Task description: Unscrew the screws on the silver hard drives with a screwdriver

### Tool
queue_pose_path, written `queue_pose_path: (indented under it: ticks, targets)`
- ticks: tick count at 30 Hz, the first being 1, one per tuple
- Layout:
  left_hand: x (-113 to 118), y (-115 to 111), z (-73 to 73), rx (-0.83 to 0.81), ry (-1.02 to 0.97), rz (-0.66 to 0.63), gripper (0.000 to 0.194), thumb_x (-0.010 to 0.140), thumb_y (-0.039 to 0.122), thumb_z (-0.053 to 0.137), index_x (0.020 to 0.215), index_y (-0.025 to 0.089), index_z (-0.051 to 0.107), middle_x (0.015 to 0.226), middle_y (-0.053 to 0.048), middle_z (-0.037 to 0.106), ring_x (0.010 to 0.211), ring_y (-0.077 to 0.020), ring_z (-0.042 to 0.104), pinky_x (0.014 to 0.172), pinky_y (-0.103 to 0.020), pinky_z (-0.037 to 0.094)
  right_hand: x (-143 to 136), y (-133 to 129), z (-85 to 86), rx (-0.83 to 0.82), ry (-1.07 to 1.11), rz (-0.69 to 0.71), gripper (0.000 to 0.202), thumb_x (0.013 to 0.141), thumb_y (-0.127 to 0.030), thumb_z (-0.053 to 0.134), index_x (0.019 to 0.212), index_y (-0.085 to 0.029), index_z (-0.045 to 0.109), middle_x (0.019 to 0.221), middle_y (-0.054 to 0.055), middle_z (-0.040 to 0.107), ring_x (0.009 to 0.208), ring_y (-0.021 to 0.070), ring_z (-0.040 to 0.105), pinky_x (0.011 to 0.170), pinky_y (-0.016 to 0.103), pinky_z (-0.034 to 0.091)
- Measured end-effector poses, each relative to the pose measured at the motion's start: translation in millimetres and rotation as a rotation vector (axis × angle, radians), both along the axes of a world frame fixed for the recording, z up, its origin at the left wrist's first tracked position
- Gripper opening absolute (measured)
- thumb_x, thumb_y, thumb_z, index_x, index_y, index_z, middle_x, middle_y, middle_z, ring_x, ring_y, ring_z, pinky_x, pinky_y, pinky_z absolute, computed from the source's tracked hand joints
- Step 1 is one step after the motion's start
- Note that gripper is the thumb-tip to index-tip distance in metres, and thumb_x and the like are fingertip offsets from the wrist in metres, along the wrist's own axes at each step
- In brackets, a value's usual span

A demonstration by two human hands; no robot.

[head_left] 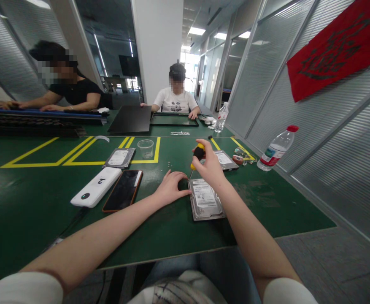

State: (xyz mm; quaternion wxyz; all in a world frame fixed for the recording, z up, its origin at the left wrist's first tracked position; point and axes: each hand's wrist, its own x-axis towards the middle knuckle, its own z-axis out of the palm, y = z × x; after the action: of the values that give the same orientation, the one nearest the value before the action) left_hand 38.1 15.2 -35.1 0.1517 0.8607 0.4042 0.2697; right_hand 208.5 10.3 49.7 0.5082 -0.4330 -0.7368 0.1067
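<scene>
A hard drive (206, 200) lies label up on the green table in front of me. My right hand (208, 162) grips a yellow and black screwdriver (198, 153), held nearly upright with its shaft pointing down at the drive's far left corner. At that same corner, my left hand (173, 187) rests on the table, thumb touching the drive's left edge and fingers curled around near the screwdriver's tip. Whether the fingers pinch anything there is hidden. Several tiny screws (168, 164) lie beyond my left hand.
Left of my hands are a phone (123, 191), a white power bank (96, 187), another hard drive (120, 157) and a clear plastic cup (146, 148). A third drive (226, 160) lies behind my right hand. Bottles (277, 147) stand rightward. Two people (176, 95) (74, 90) work across the table.
</scene>
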Motion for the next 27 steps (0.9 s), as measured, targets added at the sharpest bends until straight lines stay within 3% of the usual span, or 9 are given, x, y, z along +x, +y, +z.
queue_pose_path:
  ticks: [4,13,19,27]
  targets:
    - [-0.2,-0.3,-0.3,-0.015,0.000,-0.015,0.048,0.079,0.043,0.074,0.119,0.021,0.059,0.126,-0.010,0.062,0.122,-0.0293,0.054,0.113,-0.057,0.022,-0.2,0.0,-0.3,0.010,0.000,-0.001,0.049,0.078,-0.016,0.051,0.125,-0.026,0.045,0.102,0.007,0.063,0.091,0.0230,0.062,0.085,0.046,0.053]
    - [0.0,-2.0,2.1,0.003,-0.004,0.008,0.037,0.079,0.044,0.073,0.107,0.021,0.063,0.121,-0.008,0.064,0.118,-0.0284,0.056,0.113,-0.057,0.024,0.7,-2.2,1.3,0.052,0.051,-0.022,0.049,0.078,-0.016,0.052,0.126,-0.026,0.044,0.100,0.007,0.064,0.092,0.0220,0.063,0.085,0.044,0.053]
    - [0.3,-1.9,1.2,-0.012,0.005,-0.007,0.048,0.079,0.043,0.074,0.118,0.020,0.061,0.126,-0.010,0.062,0.121,-0.0297,0.054,0.113,-0.057,0.024,1.4,-0.9,0.3,0.058,0.051,-0.016,0.049,0.078,-0.015,0.052,0.126,-0.026,0.044,0.100,0.006,0.064,0.092,0.0214,0.063,0.084,0.043,0.054]
    - [-0.7,-1.6,1.6,0.003,0.000,-0.007,0.040,0.078,0.045,0.075,0.107,0.021,0.065,0.123,-0.009,0.063,0.119,-0.0283,0.056,0.113,-0.055,0.026,2.9,-1.3,1.3,0.066,0.049,-0.027,0.049,0.079,-0.017,0.052,0.126,-0.027,0.043,0.100,0.006,0.064,0.090,0.0214,0.063,0.083,0.044,0.054]
